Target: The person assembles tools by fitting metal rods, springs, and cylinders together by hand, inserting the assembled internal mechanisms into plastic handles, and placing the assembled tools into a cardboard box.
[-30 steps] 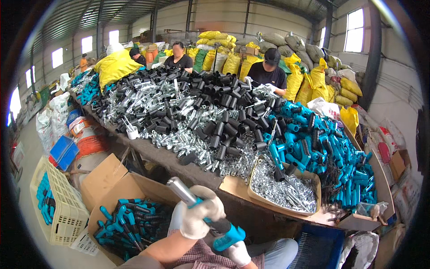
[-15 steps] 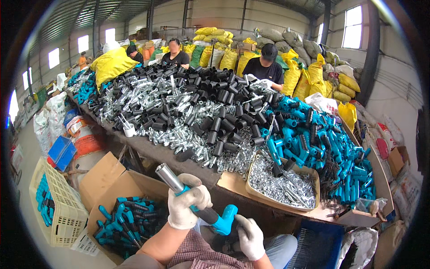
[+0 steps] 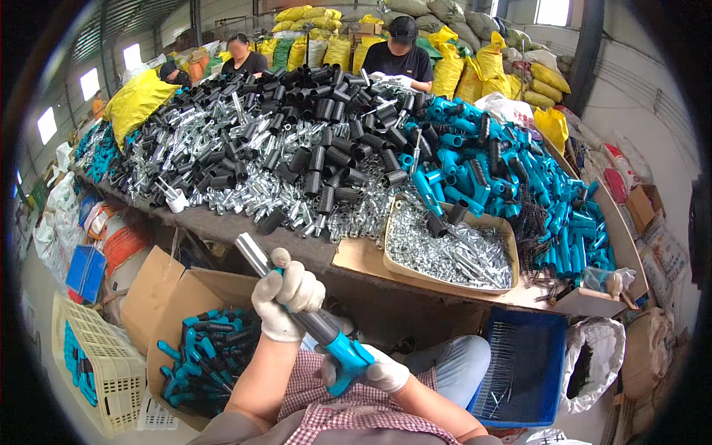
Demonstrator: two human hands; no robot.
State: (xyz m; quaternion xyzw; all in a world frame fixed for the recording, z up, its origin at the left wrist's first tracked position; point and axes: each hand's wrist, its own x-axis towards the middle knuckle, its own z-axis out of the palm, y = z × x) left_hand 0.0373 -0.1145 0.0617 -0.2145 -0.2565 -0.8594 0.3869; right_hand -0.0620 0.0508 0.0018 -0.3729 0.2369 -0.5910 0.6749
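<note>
A teal-and-black tool handle with a silver metal tube (image 3: 254, 254) at its far end lies slantwise across my lap. My left hand (image 3: 288, 300), in a white glove, is closed around it just below the metal tube. At the near end, my right hand (image 3: 386, 371), also gloved, grips the angled teal grip part (image 3: 347, 361); some of its fingers are hidden behind that part. Below my left forearm's outer side, an open cardboard box (image 3: 165, 297) holds several teal-and-black handles (image 3: 208, 356).
The table ahead is heaped with black sleeves (image 3: 326, 163), silver metal parts and teal handles (image 3: 549, 200). A tray of small metal pieces (image 3: 445, 252) sits at its near edge. At right stand a blue bin (image 3: 519, 348) and white sack (image 3: 593, 363); a cream crate (image 3: 111, 371) is left. Co-workers (image 3: 400, 55) sit opposite.
My right hand, which was apart beside the handle, now holds its teal end. The handle has come lower and nearer to me. The whole view has shifted a little.
</note>
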